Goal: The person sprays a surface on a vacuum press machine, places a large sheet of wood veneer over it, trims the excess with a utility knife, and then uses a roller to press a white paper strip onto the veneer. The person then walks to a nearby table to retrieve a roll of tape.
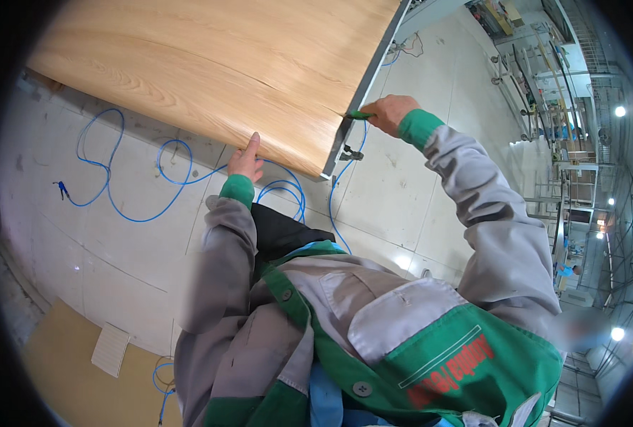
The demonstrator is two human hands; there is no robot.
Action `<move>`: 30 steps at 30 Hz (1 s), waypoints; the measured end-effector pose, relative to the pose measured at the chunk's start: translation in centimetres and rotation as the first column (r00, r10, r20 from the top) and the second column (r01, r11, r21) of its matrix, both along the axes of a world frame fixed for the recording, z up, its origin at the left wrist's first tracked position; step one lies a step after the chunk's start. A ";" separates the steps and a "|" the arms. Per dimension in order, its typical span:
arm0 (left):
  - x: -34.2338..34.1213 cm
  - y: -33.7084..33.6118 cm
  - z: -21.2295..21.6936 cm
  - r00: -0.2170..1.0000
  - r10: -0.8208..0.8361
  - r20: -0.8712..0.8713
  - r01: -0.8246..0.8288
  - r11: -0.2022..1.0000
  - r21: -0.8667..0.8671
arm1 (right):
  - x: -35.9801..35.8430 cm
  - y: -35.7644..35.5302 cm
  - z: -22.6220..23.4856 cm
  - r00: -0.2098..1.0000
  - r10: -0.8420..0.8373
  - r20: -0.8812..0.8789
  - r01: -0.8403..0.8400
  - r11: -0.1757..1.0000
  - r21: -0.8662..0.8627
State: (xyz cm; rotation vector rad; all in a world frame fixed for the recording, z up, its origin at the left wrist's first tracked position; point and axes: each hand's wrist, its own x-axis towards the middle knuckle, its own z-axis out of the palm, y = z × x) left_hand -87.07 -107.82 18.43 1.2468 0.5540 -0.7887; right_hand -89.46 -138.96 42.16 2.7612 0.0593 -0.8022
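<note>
The wood-grain panel (202, 71) lies in front of the person, and the work in hand appears to be at the dark strip (339, 139) along the panel's right side. There, the right hand (395, 114) has its fingers closed around a small green tool (361, 114), whose tip meets the panel's right edge, a little up from its near right corner. The left hand (247, 159) is at the panel's near edge, with one digit laid over the wood-grain face and the others bent below; whether they pinch the panel or only lean on it cannot be told. To do this well, the person should probably steady the panel with the left hand, keep the tool's angle even along the right edge, and press lightly, since a slanted tip could scuff the face. The left fingers are well placed, apart from the tool's path. A metal fitting (351, 153) juts out beside the panel's near right corner, so the right knuckles need room there. The blue hose (108, 167), looped on the floor (402, 192) below the panel's near edge, is best kept from the feet.
</note>
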 end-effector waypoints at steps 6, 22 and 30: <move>-3.9 -3.0 -3.0 0.976 0.025 -0.215 -0.088 0.953 -0.290 | -14.6 -11.8 1.6 0.967 -0.219 0.131 0.219 0.976 0.010; -7.9 -6.0 -0.9 0.799 0.342 0.495 -0.532 0.785 0.316 | -44.4 -16.5 -24.5 -0.180 -0.939 -0.292 0.747 -0.324 0.581; 1.5 -5.8 20.1 0.279 0.165 0.946 -0.787 0.604 0.127 | -41.7 -27.8 -29.2 -0.170 -0.908 -0.383 0.740 -0.374 0.559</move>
